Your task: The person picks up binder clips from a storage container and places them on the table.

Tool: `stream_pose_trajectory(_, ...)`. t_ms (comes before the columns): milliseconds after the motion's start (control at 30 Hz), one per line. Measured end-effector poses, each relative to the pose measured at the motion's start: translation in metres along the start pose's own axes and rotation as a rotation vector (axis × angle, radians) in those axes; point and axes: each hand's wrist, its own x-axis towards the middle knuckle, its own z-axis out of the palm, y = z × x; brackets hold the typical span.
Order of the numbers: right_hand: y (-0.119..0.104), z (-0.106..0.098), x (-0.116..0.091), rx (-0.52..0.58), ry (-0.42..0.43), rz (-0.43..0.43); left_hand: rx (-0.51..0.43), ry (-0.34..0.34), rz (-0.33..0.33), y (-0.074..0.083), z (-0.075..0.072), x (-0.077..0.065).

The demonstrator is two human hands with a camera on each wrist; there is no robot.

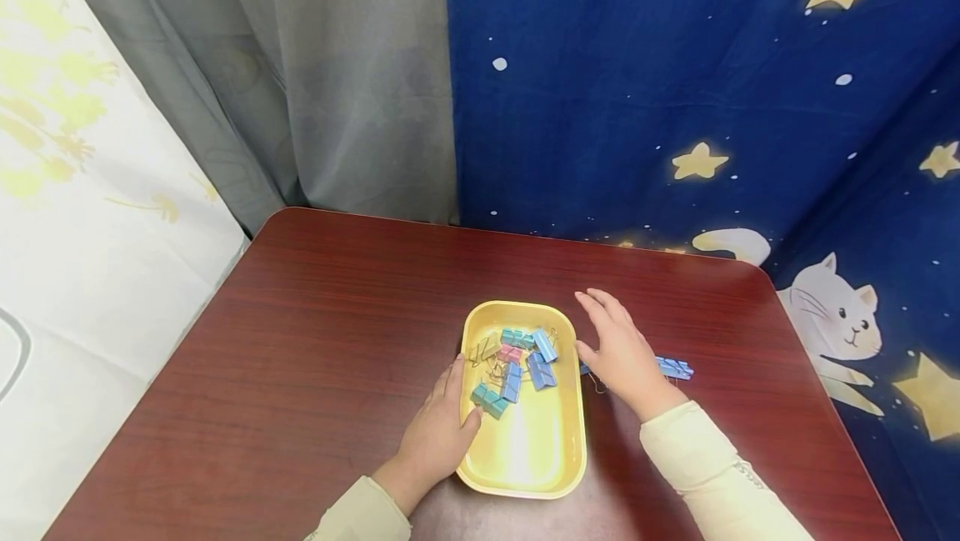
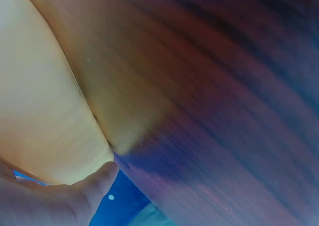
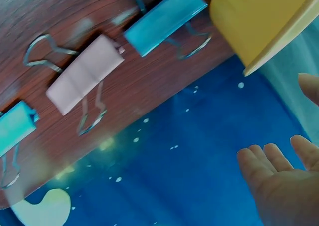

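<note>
A yellow tray (image 1: 555, 474) stands on the table with several binder clips inside, among them a green clip (image 1: 489, 400), a pink clip (image 1: 510, 353) and a blue clip (image 1: 541, 371). My left hand (image 1: 438, 424) holds the tray's left wall, thumb over the rim and fingers along the outside. In the left wrist view, a digit (image 2: 99, 183) meets the tray's wall (image 2: 45, 96). Beside the right rim, my right hand (image 1: 626, 358) is spread with nothing in it. The right wrist view shows its fingers (image 3: 264, 169) extended, apart from the tray (image 3: 264, 22).
Right of the tray, partly hidden under my right hand, binder clips lie in a row: a blue clip (image 3: 165, 19), a pink clip (image 3: 84, 74) and a teal clip (image 3: 16, 126). The dark red table (image 1: 300, 358) ends at a blue starry curtain (image 1: 570, 107) and a grey curtain (image 1: 367, 74).
</note>
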Motion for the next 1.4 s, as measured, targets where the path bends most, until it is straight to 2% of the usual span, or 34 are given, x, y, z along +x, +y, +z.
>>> stream_pose_trajectory(467, -0.021, 0.015, 0.006, 0.012, -0.049, -0.049, -0.002, -0.001, 0.009, 0.002, -0.002, -0.003)
stream_pose_trajectory(800, -0.021, 0.025, 0.010, -0.031, -0.125, -0.101, -0.006, 0.004, 0.007, 0.001, -0.002, -0.001)
stream_pose_trajectory(1033, -0.022, 0.032, 0.013, -0.064, -0.198, -0.101, -0.005, 0.004, 0.022, 0.000, -0.001, -0.002)
stream_pose_trajectory(1400, -0.024, 0.037, 0.018, -0.144, -0.259, -0.120, -0.007, 0.003, 0.012, 0.000, 0.000, -0.001)
